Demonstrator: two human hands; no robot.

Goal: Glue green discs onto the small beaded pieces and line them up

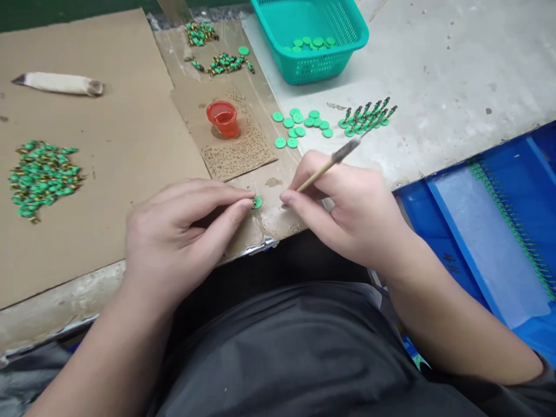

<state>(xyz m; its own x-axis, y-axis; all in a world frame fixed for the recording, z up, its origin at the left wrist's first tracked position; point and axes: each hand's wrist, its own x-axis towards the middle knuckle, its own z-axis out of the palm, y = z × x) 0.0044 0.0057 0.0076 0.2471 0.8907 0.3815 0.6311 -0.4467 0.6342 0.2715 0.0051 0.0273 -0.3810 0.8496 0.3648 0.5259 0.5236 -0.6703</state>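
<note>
My left hand [182,237] pinches a small green disc [258,202] between thumb and forefinger at the near edge of the table. Close to its right, my right hand [347,208] grips a thin wooden-handled brush [334,162] like a pen, its bristle end pointing up and away. The fingertips of both hands nearly meet over a worn patch of cardboard. A small orange cup [224,119] with liquid stands just beyond the hands.
Loose green discs [299,124] and a row of discs with pegs [367,116] lie further back. A teal basket [313,37] holds more discs. Piles of green and yellow pieces [41,176] sit on cardboard at left. A blue tray [490,231] is at right.
</note>
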